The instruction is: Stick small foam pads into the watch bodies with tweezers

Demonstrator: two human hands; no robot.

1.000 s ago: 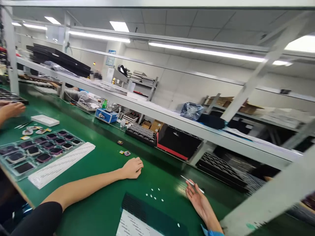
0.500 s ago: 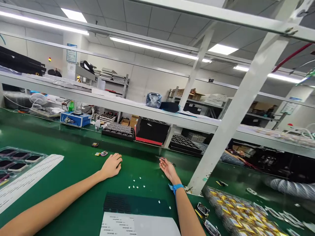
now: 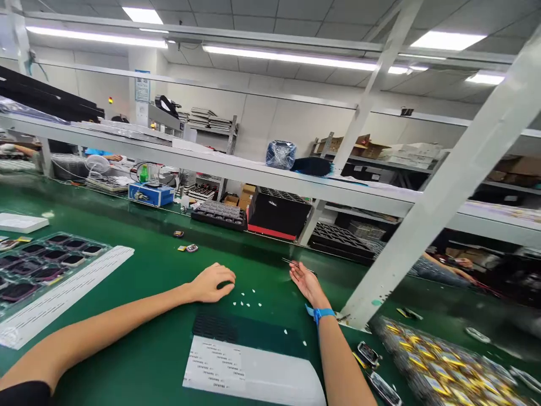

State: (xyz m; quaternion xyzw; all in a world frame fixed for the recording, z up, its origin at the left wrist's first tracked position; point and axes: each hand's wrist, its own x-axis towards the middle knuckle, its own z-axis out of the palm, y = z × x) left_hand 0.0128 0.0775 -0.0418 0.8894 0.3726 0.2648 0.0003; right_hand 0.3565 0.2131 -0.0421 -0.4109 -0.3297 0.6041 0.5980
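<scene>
My left hand [image 3: 213,282] hovers at or just over the green bench, beside the small white pieces [image 3: 242,304]. Its fingers are loosely bent, with the thumb apart, and nothing shows in them. My right hand [image 3: 307,282], palm turned up and a blue band at the wrist, holds a thin pair of tweezers [image 3: 291,261] whose tips point left. In front of me lies a sheet of printed white backing paper [image 3: 253,369] with a dark strip [image 3: 253,332] along its far edge. Two more white pieces [image 3: 285,332] rest on or near that strip.
At left lies a clear tray of dark watch-like screens [image 3: 54,254] beside a white slotted strip [image 3: 80,282]. A tray of yellow-and-silver parts [image 3: 448,361] sits at right. A slanted white post [image 3: 393,265] rises beside my right arm. Black trays [image 3: 338,242] line the back.
The view has shifted left, so more of the left tray shows. My left hand has moved right, closer to the white pieces. My right hand still holds the tweezers.
</scene>
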